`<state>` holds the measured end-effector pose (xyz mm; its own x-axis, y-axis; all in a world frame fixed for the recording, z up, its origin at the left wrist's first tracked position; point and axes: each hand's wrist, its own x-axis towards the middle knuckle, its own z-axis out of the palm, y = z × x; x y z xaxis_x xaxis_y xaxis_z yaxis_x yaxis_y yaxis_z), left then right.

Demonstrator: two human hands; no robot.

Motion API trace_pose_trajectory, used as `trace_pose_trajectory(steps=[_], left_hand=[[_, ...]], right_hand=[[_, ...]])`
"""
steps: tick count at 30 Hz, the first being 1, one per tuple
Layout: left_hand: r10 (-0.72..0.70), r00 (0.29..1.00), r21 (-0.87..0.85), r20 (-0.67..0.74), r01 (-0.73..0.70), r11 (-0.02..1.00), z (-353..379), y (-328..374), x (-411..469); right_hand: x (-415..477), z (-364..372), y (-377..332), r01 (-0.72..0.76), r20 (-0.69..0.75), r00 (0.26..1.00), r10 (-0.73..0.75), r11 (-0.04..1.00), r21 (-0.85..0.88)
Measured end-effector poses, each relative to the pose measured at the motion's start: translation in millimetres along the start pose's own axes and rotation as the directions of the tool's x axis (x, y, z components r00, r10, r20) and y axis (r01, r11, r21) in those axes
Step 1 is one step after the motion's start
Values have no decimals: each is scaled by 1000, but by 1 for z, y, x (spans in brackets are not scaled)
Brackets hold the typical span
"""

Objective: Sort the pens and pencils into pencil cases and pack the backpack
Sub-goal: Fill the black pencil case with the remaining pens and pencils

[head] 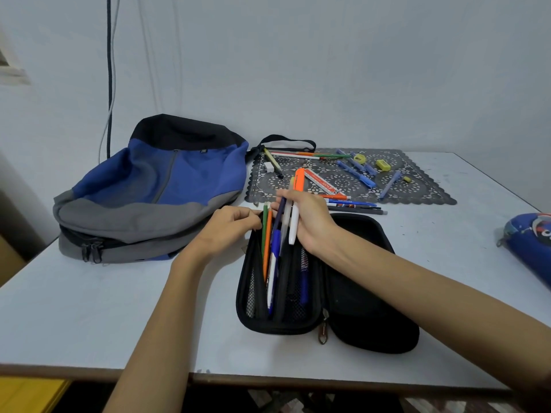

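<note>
A black pencil case [366, 296] lies open on the table in front of me, with several pens in its left mesh half. My right hand [310, 219] grips a bundle of pens [293, 210], among them a white one with an orange cap, over the case's far end. My left hand [229, 228] pinches the case's far left edge beside a green and an orange pencil [267, 236]. More pens and pencils [354, 171] lie scattered on a dark lace mat [417, 189] behind. The blue and grey backpack [155, 186] lies at the left.
A second blue pencil case [530, 242] sits at the table's right edge. On the mat lie yellow sharpeners [383, 164], a white eraser [268, 166] and an orange-white box [323, 181]. A cable [110, 70] hangs down the wall behind the backpack.
</note>
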<state>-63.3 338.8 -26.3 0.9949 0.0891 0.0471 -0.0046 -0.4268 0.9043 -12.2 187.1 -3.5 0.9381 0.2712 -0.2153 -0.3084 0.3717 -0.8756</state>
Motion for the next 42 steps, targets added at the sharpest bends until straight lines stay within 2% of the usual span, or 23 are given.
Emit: trace_pose_trajectory(steps=[10, 20, 32, 35, 39, 42], left_hand=[[15, 1000, 18, 1, -15, 1000, -1, -2, 1], [9, 1000, 30, -11, -8, 1000, 0, -4, 3], [26, 1000, 14, -8, -26, 1000, 0, -6, 4], [20, 1000, -20, 3, -20, 1000, 1, -6, 5], [37, 999, -35, 11, -37, 999, 0, -6, 3], [37, 999, -42, 9, -37, 998, 0, -4, 2]], right_hand=[[0, -1, -1, 49, 32, 998, -47, 997, -67], [0, -1, 5, 112, -41, 992, -122, 973, -204], [1, -4, -6, 194, 21, 980, -197, 934, -299], [1, -6, -17, 222, 161, 973, -164, 851, -476], [2, -7, -24, 365, 354, 926, -130, 548, -753], [3, -4, -24, 438, 415, 898, -149, 408, -801]])
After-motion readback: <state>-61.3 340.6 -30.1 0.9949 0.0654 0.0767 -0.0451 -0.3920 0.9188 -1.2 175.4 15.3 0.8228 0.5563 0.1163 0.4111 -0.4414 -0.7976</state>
